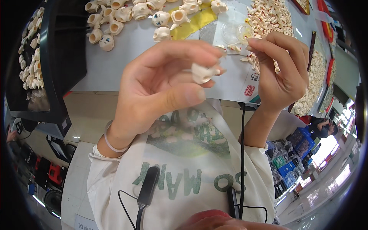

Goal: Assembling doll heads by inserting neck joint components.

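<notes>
- Fingertips [214,61] of the left hand [161,84] are closed around a small cream doll part [202,73], pinched between thumb and forefinger, raised above the table edge in front of the chest.
- Right hand [281,73]: thumb and forefinger pressed together on something tiny; what it is cannot be told.
- Doll part – smooth, matte, plastic-looking, rounded with a stubby projection.
- Left wrist carries a thin translucent band [111,143].
- Table [115,65] – pale grey, flat. Cream doll heads [126,15] lie scattered at its far side, some hollow-necked, some with painted eyes.
- Heap of small pointed cream pieces [268,17] sits near the right hand, a clear round dish [234,31] just beside it, a yellow sheet [199,21] under some heads.
- Black tray [57,57] at left holds more cream parts.
- Floor pale; blue crates [303,140] lower right.
</notes>
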Motion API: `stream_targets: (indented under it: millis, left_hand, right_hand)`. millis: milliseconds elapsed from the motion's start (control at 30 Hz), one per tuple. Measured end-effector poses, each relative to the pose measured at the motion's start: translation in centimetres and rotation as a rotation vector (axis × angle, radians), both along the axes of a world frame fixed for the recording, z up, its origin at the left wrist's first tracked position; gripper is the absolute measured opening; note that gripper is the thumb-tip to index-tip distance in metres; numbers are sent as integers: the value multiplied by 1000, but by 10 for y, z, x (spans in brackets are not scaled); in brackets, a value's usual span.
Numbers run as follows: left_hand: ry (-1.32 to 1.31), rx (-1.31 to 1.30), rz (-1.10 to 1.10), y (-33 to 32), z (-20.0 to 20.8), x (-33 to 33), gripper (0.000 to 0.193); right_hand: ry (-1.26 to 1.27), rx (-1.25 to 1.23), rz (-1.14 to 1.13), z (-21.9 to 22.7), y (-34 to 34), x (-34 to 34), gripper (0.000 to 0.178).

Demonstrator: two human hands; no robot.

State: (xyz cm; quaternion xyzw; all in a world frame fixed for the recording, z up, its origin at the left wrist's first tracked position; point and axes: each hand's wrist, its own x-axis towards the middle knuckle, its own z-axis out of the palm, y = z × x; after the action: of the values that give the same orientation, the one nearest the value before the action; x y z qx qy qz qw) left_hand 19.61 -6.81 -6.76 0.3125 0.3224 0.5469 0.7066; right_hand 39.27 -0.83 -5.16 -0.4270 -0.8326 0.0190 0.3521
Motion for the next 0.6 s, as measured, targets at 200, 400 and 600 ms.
stream_targets:
  millis: [200, 400, 600]
  left_hand:
    - [34, 86, -21, -4, -7, -3, 40]
    - [28, -15, 49, -4, 1, 6, 43]
    - [17, -35, -13, -3, 2, 5, 45]
  right_hand:
    - [155, -67, -32, -3, -3, -8, 26]
    - [489, -248, 103, 16, -25, -16, 18]
    - [572, -347, 215, 5, -32, -21, 16]
